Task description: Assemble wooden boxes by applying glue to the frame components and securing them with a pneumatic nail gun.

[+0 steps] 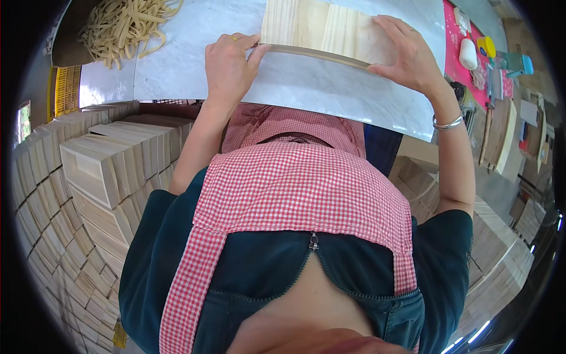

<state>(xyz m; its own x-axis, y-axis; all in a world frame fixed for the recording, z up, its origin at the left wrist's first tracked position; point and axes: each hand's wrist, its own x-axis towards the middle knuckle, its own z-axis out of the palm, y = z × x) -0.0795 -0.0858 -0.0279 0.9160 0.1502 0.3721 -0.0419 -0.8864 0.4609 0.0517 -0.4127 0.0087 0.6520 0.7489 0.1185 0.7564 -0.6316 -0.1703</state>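
Note:
A pale wooden panel (pixel 327 26) with a striped grain lies on the light, marbled worktop (pixel 177 76) in front of me. Its far side runs out of the picture, so I cannot tell whether it is a flat board or the face of a box. My left hand (pixel 233 66) pinches the near left corner between thumb and curled fingers. At the other end, my right hand (pixel 413 53) spans the panel, thumb on the near edge and fingers at the farther part. A metal bangle (pixel 448 123) circles my right wrist.
Tan flat strips (pixel 124 29) are heaped at the far left. Wooden boxes (pixel 94 171) stand stacked at my left, with more wooden pieces (pixel 495 248) at my right. A pink-covered surface at the right bears a white bottle (pixel 467 54) and a yellow-topped container (pixel 486 46).

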